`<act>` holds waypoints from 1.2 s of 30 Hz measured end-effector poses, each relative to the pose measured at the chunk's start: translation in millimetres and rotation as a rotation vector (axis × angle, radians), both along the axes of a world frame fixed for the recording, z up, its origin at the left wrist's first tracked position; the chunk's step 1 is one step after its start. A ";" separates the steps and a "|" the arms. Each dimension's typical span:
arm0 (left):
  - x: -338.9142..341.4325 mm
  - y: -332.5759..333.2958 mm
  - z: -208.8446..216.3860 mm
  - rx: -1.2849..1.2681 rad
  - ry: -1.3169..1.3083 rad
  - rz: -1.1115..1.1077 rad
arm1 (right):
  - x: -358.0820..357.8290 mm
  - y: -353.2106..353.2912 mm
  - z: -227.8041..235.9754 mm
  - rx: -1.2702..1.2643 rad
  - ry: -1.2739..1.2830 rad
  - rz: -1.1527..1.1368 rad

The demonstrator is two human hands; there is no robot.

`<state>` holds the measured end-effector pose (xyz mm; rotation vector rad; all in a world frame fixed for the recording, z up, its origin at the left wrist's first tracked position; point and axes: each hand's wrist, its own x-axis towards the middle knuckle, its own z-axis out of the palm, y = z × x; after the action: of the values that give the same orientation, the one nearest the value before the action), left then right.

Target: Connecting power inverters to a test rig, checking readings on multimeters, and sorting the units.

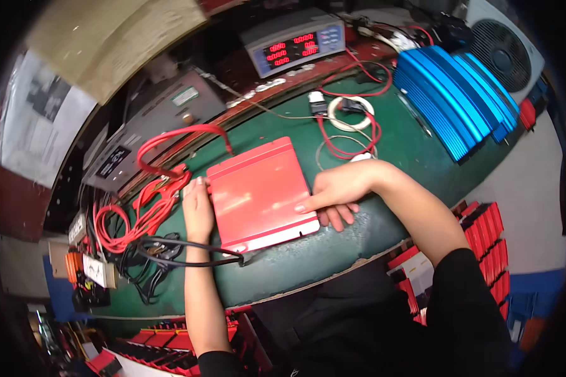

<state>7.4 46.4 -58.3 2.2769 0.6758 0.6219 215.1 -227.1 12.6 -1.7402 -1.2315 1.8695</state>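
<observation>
A red metal box with a ridged casing lies on the green bench top, turned at a slight angle. My left hand lies along its left side, with part of the fingers hidden by the box. Over the right edge bends my right hand, thumb on the top face and the other fingers down beside the side wall. The box is held between the two hands. A thick red cable reaches the box's far end. At the near end, a black cable meets the white end plate.
Coiled red leads lie left of the box. Behind stand a grey instrument and a meter with red digits. Blue finned housings sit at the right, near a pen and a white cable coil. Red units are stacked below.
</observation>
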 end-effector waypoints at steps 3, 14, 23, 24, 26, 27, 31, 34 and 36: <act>-1.9 -2.9 -3.7 -0.069 -0.160 -0.096 | -5.4 -1.3 4.5 -0.009 -0.069 -0.020; 5.4 -5.6 4.8 0.176 0.045 -0.006 | -27.1 9.5 -0.1 0.937 -0.629 -0.616; 6.2 -1.5 4.4 0.022 -0.064 0.153 | -75.8 14.8 -3.8 1.131 -0.885 0.072; 2.8 -0.2 5.4 -0.017 -0.082 0.123 | -71.5 14.2 -3.2 1.105 -0.922 0.064; -3.7 -9.5 6.5 0.020 -0.091 0.049 | -56.0 14.3 -4.2 1.060 -0.936 0.029; -5.0 -18.2 7.1 0.057 -0.111 -0.064 | -45.8 14.0 -5.2 1.051 -0.958 0.042; 0.1 -44.9 15.6 0.159 -0.098 -0.297 | -25.5 12.5 -9.0 1.042 -0.967 0.019; -2.1 -42.6 25.8 0.084 -0.036 -0.341 | -21.4 10.1 -13.5 1.039 -0.968 -0.025; -12.2 -46.5 25.6 0.135 -0.009 -0.362 | -22.2 8.8 -12.8 1.043 -0.960 -0.045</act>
<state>-4.8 -0.1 -32.7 2.4367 0.2100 0.5129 192.9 -218.3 -0.2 -1.8795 -1.9052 0.0504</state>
